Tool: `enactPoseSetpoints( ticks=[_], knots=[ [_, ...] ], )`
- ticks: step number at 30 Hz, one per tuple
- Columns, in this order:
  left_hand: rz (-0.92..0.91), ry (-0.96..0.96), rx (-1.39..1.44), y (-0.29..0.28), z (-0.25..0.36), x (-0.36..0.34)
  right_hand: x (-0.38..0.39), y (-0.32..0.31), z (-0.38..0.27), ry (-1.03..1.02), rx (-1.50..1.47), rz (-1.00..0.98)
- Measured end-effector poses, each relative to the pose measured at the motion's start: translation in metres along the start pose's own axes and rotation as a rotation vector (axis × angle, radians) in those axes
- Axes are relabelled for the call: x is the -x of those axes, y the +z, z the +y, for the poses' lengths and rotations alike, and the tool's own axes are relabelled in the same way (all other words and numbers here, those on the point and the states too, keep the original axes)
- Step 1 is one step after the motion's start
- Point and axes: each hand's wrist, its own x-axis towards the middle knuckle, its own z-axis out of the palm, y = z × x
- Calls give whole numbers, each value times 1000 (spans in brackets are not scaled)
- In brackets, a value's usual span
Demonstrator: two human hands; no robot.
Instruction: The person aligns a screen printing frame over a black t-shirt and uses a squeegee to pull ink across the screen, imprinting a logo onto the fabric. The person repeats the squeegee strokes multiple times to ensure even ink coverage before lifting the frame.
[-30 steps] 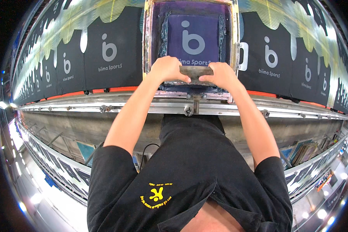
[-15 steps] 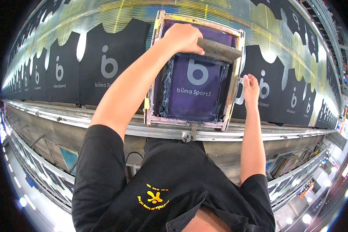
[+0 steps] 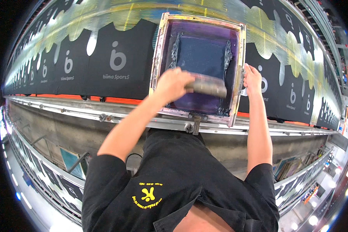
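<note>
My left hand [image 3: 172, 86] is closed on a long, flat grey squeegee [image 3: 208, 86], held tilted across the lower part of a screen-printing frame [image 3: 158, 48] with pale, ink-stained rims. Dark blue ink [image 3: 199, 56] covers the middle of its purple mesh, with thick ridges down both sides. My right hand [image 3: 252, 80] has its fingers curled at the outside of the frame's right rim, holding it at a small metal fitting, partly hidden by the fingers.
Black garment panels [image 3: 85, 83] with pale printed logos lie in rows either side of the frame, on a translucent yellowish table [image 3: 131, 13]. A metal rail [image 3: 69, 110] with bolts runs along the near edge. Several screens [image 3: 282, 166] lean below at the right.
My right hand left the squeegee and has closed on the frame's right side. My left hand took the squeegee up, then down toward me. Dark ink now hides the logo on the mesh.
</note>
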Motion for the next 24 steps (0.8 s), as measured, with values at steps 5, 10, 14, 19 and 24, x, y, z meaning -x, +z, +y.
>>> enactPoseSetpoints(
  ticks=[5,10,14,19,24],
  knots=[
    [183,65,-25,43,37,116,-1,11,6,-235,11,108],
    [133,13,36,-8,0,138,45,69,-10,-287,-147,171],
    [45,-122,55,-67,-71,174,58,174,33,-329,-185,118],
    [41,-232,-2,-129,-174,250,109,323,63,-309,-211,60],
    [-29,-80,-48,-167,-233,276,128,386,50,-329,50,208]
  ],
)
